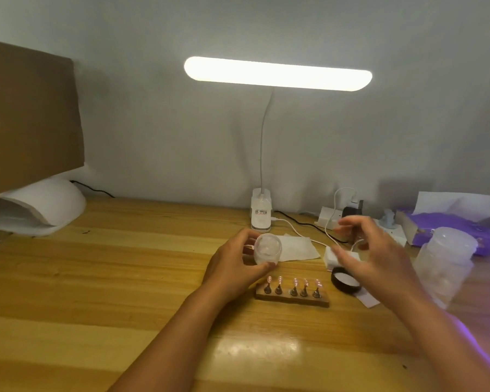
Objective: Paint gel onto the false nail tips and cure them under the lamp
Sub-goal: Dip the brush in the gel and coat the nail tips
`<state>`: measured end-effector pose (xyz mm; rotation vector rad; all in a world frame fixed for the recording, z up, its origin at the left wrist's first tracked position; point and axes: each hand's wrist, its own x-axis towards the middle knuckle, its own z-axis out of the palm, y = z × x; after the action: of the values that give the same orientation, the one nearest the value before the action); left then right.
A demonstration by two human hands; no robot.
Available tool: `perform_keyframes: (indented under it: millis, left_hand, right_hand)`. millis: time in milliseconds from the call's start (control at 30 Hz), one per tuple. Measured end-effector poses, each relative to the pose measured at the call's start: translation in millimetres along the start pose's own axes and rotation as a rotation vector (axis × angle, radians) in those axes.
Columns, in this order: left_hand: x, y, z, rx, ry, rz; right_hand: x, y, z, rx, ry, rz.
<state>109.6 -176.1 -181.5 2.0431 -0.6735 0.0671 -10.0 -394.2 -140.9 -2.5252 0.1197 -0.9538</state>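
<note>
Nail tips [295, 281] stood in a row on a wooden stand [292, 299] on the desk [125, 278]. Just behind them, the left hand [232, 265] gripped a small clear jar [267, 248]. The right hand [379, 250], blurred, hovered loose-fingered over a black lid [347, 282]. A white curing lamp [37, 205] sat far left.

Pink nail tips [295, 280] upright on wooden block [292, 300]; clear jar [267, 248] in left hand [232, 264]; white lamp [40, 205] far left.

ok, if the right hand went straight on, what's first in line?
Probably the jar in the left hand. The right hand points left above the tissue; it's blurred, so depth is unclear.
</note>
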Motion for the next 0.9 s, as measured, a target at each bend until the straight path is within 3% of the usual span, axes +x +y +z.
perform_keyframes:
  millis: [100, 233, 467, 767, 900]
  left_hand:
    - [0, 0, 1, 0.044, 0.015, 0.028]
    - [1, -1, 3, 0.099, 0.043, 0.061]
    - [-1, 2, 4, 0.178, 0.092, 0.116]
    - [-2, 1, 5, 0.236, 0.108, 0.163]
    - [-1, -1, 6, 0.232, 0.127, 0.167]
  right_hand:
    - [6, -22, -9, 0.078, 0.28, -0.131]
    - [9, -50, -12, 0.221, 0.358, -0.172]
    - [-3, -61, 28, 0.122, 0.116, -0.163]
    - [-9, -45, 40, 0.032, -0.01, -0.091]
    - [-8, -45, 39, 0.053, 0.041, -0.087]
